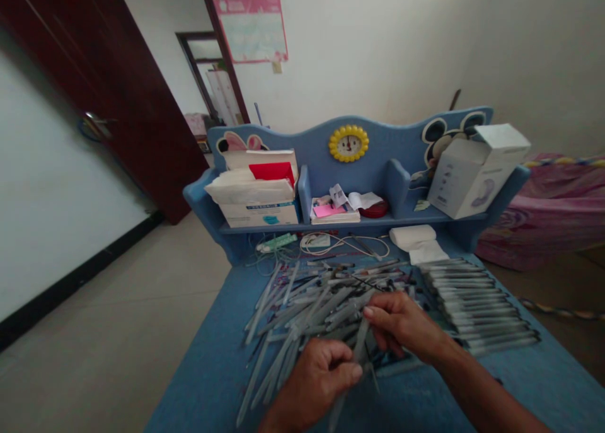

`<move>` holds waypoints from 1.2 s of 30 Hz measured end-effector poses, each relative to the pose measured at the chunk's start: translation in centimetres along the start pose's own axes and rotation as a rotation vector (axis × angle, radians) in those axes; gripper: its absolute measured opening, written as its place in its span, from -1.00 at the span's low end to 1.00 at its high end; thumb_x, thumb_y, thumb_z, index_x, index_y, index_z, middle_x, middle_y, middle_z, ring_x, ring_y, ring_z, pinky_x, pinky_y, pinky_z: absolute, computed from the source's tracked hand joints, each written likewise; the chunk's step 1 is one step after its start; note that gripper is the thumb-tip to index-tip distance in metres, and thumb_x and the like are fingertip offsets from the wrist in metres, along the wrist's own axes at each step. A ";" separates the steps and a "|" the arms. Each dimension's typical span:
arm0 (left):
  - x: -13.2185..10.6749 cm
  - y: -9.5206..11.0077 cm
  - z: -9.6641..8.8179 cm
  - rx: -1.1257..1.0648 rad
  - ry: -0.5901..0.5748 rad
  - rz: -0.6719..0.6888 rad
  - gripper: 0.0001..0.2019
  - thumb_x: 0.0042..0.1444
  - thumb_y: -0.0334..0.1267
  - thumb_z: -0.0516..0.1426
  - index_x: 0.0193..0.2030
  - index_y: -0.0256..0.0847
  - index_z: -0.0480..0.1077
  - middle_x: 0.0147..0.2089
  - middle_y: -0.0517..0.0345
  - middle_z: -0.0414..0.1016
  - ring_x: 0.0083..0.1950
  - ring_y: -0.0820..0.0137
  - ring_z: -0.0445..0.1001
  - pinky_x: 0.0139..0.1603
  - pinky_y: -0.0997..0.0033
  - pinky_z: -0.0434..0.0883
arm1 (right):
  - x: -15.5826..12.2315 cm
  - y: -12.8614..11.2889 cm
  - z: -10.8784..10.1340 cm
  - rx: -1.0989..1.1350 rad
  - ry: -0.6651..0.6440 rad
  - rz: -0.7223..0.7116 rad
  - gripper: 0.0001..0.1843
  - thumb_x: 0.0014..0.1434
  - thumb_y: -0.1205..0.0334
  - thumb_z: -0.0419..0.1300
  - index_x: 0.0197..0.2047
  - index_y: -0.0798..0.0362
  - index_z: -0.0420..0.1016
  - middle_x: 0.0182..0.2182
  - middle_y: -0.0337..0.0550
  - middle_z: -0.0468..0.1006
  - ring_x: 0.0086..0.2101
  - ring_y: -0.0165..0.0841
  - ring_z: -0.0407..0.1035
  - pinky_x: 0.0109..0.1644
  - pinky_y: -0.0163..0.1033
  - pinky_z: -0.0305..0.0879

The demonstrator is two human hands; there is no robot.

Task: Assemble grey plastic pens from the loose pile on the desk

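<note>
Both my hands are over a loose heap of grey pens (307, 310) on a blue desk (212, 382). My left hand (319, 373) is closed, pinching the lower part of one grey pen (360, 341) between thumb and fingers. My right hand (401, 326) is closed on the upper end of the same pen, its fingers curled round it. The pen stands nearly upright between the two hands, just above the heap.
A neat row of grey pens (477, 307) lies to the right of the heap. Behind are folded white tissues (418, 241), cables (331, 244), and a blue shelf (350, 222) with boxes, papers and a white carton (472, 174). A dark door (118, 92) stands at left.
</note>
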State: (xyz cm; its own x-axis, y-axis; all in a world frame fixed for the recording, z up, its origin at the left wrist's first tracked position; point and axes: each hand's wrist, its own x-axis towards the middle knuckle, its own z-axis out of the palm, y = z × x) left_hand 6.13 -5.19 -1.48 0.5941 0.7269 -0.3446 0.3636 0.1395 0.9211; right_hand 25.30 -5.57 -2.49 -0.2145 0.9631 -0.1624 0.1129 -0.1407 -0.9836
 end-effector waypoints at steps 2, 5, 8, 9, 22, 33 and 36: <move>-0.2 -0.3 -0.2 -0.099 -0.076 -0.050 -0.72 -0.12 -0.09 0.13 -0.63 -0.25 0.27 -0.68 0.30 0.18 -0.68 0.59 0.02 -0.65 0.52 -0.06 | -0.5 0.1 -0.1 0.092 -0.072 0.000 -0.57 0.08 -0.08 0.09 -0.59 0.10 0.25 -0.73 -0.31 0.41 -0.81 -0.58 0.12 -0.75 -0.49 -0.14; -0.3 -0.9 -0.4 -0.256 -0.175 -0.091 -0.68 -0.18 -0.02 0.16 -0.58 -0.30 0.37 -0.66 0.23 0.30 -0.72 0.62 0.05 -0.69 0.54 -0.06 | -1.1 0.3 -0.4 0.176 -0.163 -0.011 -0.60 0.08 -0.08 0.11 -0.47 0.13 0.34 -0.67 -0.25 0.47 -0.76 -0.54 0.25 -0.70 -0.49 -0.03; -0.2 -1.6 -0.6 -0.373 -0.262 -0.119 -0.62 -0.24 0.03 0.19 -0.55 -0.35 0.42 -0.66 0.18 0.33 -0.74 0.62 0.10 -0.73 0.56 -0.09 | -1.4 0.5 -0.7 0.230 -0.235 -0.012 -0.63 0.09 -0.04 0.13 -0.30 0.15 0.40 -0.61 -0.22 0.51 -0.70 -0.51 0.32 -0.64 -0.48 0.07; -0.2 -1.9 -0.6 -0.401 -0.283 -0.131 -0.61 -0.24 0.04 0.19 -0.55 -0.36 0.43 -0.66 0.17 0.33 -0.74 0.61 0.12 -0.74 0.56 -0.10 | -1.5 0.6 -0.8 0.249 -0.260 -0.006 -0.63 0.09 -0.03 0.13 -0.26 0.15 0.40 -0.58 -0.21 0.52 -0.68 -0.50 0.34 -0.62 -0.48 0.11; -0.1 -1.2 0.0 -0.231 -0.166 -0.166 -0.67 -0.14 -0.01 0.15 -0.54 -0.31 0.40 -0.70 0.27 0.27 -0.74 0.65 0.00 -0.72 0.58 -0.11 | -1.3 0.6 -0.2 -0.096 -0.091 0.063 -0.58 0.10 -0.08 0.07 -0.56 0.09 0.25 -0.79 -0.38 0.31 -0.82 -0.58 0.11 -0.78 -0.53 -0.11; -0.1 -3.7 0.5 -0.608 -0.303 -0.180 -0.58 -0.29 0.07 0.24 -0.59 -0.35 0.40 -0.76 0.23 0.22 -0.77 0.63 0.02 -0.75 0.58 -0.16 | -1.7 0.4 -0.5 0.295 -0.272 -0.008 -0.74 0.03 0.09 0.23 -0.37 0.13 0.35 -0.59 -0.25 0.49 -0.66 -0.50 0.36 -0.59 -0.47 0.21; -0.3 -4.5 1.2 -0.687 -0.216 -0.135 -0.57 -0.29 0.08 0.25 -0.61 -0.35 0.39 -0.74 0.24 0.18 -0.75 0.65 -0.01 -0.72 0.58 -0.14 | -1.7 0.0 -0.6 0.336 -0.276 -0.034 -0.74 0.01 0.11 0.25 -0.38 0.14 0.36 -0.57 -0.24 0.50 -0.64 -0.49 0.37 -0.57 -0.46 0.23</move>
State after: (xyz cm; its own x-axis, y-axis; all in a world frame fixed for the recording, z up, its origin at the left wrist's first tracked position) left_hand 5.21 -6.82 -5.71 0.7299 0.5349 -0.4257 -0.0466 0.6601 0.7497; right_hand 26.23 -7.12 -2.20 -0.4691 0.8775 -0.0994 -0.2108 -0.2206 -0.9523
